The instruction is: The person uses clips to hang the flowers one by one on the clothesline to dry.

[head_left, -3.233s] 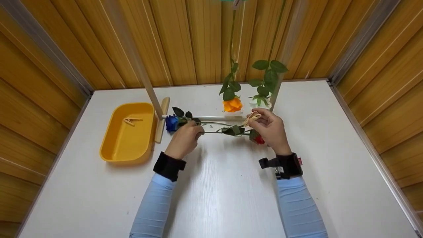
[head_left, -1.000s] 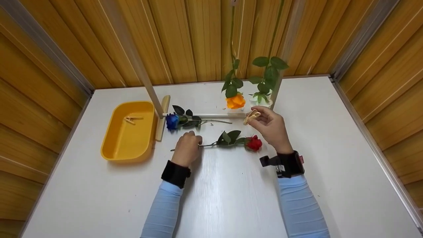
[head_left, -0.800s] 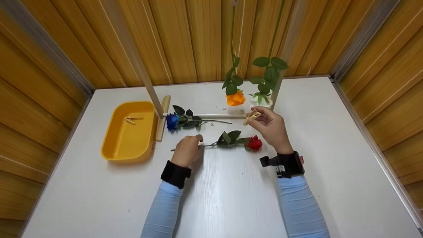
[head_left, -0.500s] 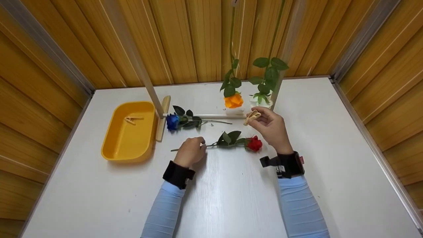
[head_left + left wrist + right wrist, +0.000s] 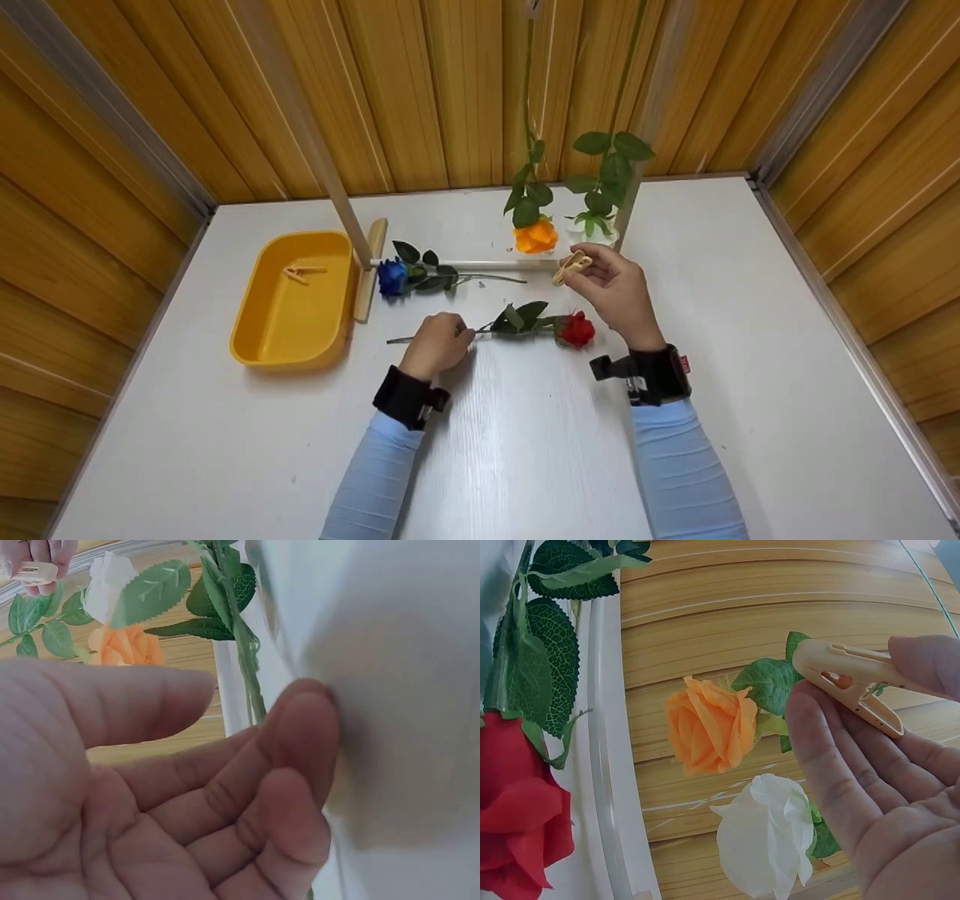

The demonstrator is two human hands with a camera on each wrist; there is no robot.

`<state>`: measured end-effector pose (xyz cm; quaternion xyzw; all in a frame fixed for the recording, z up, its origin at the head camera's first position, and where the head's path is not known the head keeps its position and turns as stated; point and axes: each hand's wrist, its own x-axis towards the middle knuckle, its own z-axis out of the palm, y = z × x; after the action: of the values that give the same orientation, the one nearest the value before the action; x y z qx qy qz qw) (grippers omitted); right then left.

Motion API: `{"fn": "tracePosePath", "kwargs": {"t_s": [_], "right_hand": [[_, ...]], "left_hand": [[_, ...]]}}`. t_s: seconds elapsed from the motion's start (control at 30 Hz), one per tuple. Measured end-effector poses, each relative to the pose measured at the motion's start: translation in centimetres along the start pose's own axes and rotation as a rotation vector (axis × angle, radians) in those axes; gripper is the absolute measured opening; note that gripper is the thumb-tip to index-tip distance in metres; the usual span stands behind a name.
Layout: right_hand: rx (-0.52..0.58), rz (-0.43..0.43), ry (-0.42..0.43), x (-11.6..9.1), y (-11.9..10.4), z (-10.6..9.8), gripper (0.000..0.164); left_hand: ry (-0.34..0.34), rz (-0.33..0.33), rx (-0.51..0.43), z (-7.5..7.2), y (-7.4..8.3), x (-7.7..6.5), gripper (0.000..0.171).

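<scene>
A red rose (image 5: 576,330) with a green stem lies across the white table. Over its stem is my left hand (image 5: 436,346), fingers loosely bent; in the left wrist view the thumb stands apart from the fingers, and the stem (image 5: 250,679) runs behind the fingertips. My right hand (image 5: 616,296) pinches a pale clothespin (image 5: 847,679) between thumb and fingers, raised beyond the red bloom. A blue rose (image 5: 391,277) lies farther back. Head down behind my right hand hang an orange rose (image 5: 536,236) and a white rose (image 5: 761,836).
On the left stands a yellow tray (image 5: 247,330) with clothespins (image 5: 304,272) inside. A wooden frame has an upright post (image 5: 341,202), a foot (image 5: 367,277) and a low crossbar (image 5: 495,265). Wood-patterned walls (image 5: 450,97) enclose the table.
The red rose has come down toward the front, away from the blue one. My left hand moved with it, then slid right along the stem. My right hand keeps holding the clothespin almost still.
</scene>
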<state>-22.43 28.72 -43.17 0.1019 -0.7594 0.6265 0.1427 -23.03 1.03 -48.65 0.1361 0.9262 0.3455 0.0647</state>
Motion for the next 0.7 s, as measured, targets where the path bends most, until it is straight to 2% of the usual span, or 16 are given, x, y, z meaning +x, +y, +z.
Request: {"fn": "tracePosePath", "kwargs": {"t_s": [0.13, 0.47, 0.7], "right_hand": [[0.031, -0.012, -0.009, 0.0, 0.1, 0.0, 0.037], [0.036, -0.009, -0.018, -0.1, -0.2, 0.0, 0.038], [-0.006, 0.015, -0.013, -0.1, -0.3, -0.1, 0.037]], "left_hand": [[0.061, 0.048, -0.026, -0.2, 0.2, -0.2, 0.02], [0.368, 0.176, -0.068, -0.8, 0.4, -0.2, 0.009], [0.541, 0.266, -0.183, -1.2, 0.6, 0.2, 0.012]]}}
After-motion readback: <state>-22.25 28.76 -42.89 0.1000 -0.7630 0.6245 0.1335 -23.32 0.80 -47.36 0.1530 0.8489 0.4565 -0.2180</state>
